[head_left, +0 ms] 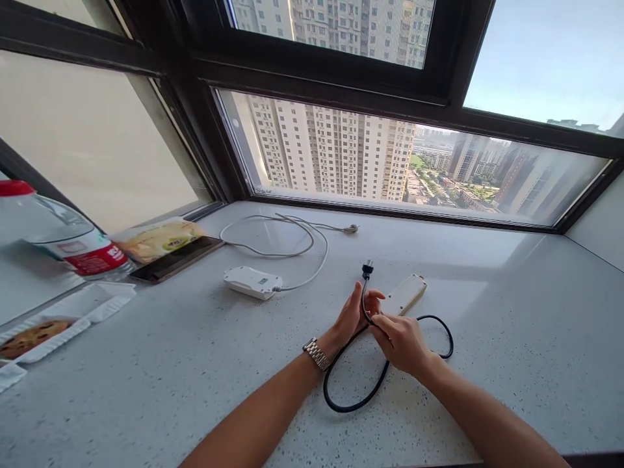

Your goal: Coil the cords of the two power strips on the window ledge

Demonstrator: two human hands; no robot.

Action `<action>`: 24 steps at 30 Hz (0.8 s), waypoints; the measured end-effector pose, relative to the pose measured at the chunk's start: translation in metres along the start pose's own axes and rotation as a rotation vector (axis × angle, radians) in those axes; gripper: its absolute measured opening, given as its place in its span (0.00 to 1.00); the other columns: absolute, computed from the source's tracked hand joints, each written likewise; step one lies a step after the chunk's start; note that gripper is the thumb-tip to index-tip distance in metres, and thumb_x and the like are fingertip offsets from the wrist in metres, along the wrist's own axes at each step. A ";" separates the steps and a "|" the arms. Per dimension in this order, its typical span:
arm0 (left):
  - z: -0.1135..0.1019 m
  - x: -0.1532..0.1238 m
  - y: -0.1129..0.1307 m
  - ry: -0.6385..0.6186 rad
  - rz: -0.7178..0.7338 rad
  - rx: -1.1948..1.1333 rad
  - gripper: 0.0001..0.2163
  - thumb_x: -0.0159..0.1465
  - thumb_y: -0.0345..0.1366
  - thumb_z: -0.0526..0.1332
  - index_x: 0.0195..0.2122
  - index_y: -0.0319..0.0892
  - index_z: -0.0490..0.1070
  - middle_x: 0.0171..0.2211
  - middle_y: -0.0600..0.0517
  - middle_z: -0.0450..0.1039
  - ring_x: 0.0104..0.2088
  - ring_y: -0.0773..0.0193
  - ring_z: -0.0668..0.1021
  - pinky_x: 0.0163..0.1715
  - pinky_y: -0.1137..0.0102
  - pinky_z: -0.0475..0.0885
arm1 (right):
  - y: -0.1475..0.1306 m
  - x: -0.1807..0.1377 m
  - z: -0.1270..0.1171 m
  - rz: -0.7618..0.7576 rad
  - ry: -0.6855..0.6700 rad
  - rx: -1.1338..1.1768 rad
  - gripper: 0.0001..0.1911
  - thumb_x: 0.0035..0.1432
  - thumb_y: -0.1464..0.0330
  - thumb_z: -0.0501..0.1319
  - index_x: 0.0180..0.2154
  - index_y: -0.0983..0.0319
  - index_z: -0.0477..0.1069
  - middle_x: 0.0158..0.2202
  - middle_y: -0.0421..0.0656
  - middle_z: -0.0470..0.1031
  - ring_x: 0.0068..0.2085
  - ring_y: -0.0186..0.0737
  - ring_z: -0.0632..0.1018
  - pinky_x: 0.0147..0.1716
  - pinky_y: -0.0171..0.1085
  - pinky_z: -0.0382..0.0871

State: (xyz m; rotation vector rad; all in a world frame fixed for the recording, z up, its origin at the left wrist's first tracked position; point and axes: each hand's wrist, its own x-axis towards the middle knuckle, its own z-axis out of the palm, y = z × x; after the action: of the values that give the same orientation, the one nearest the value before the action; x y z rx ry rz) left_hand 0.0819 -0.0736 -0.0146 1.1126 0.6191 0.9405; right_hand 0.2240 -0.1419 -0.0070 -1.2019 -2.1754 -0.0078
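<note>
Head camera is looking down at a speckled white worktop point(487, 338) running under a big window. Both hands are sitting close together near the middle of it, working on a black cord point(351, 404). Left hand point(351, 316) is cupping the cord just under its plug point(367, 268), which is sticking up past the fingertips, and right hand point(400, 341) is closing its fingers around the same cord just beside it (so both are gripping it, knuckles nearly touching). Rest of the cord is looping on the worktop toward the near edge and curling round to the right of the right hand. It's running to a cream power strip point(403, 294) lying just behind the hands. Farther toward the left, a white adapter point(251, 282) with a pale cable point(292, 250) is lying loose. At the left edge, a water bottle point(63, 237), a snack packet point(158, 239) on a dark tablet point(178, 259), and a tray with a biscuit point(32, 337) are sitting.
</note>
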 end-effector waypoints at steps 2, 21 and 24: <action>-0.001 0.002 0.001 0.117 -0.019 -0.140 0.29 0.56 0.61 0.55 0.31 0.35 0.74 0.21 0.52 0.66 0.19 0.71 0.66 0.17 0.76 0.58 | -0.002 0.000 0.001 0.045 -0.098 -0.020 0.16 0.66 0.65 0.48 0.31 0.61 0.69 0.25 0.41 0.73 0.23 0.31 0.70 0.24 0.32 0.52; -0.006 0.006 0.029 0.252 0.006 -0.417 0.14 0.61 0.48 0.58 0.30 0.43 0.60 0.12 0.65 0.46 0.12 0.74 0.57 0.23 0.71 0.70 | 0.142 -0.044 -0.120 1.243 0.575 -0.304 0.15 0.53 0.57 0.58 0.34 0.61 0.76 0.29 0.46 0.77 0.29 0.43 0.72 0.22 0.35 0.55; -0.008 0.006 0.033 0.297 0.062 -0.320 0.17 0.61 0.51 0.58 0.27 0.43 0.58 0.12 0.65 0.45 0.11 0.75 0.55 0.19 0.73 0.67 | 0.132 -0.042 -0.120 1.214 0.660 -0.382 0.17 0.54 0.57 0.58 0.38 0.61 0.75 0.32 0.46 0.77 0.32 0.43 0.73 0.23 0.35 0.54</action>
State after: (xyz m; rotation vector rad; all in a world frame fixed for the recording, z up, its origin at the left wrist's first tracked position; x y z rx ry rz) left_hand 0.0677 -0.0603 0.0141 0.7160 0.6492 1.2239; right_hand 0.4037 -0.1330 0.0274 -2.1647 -0.6832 -0.2672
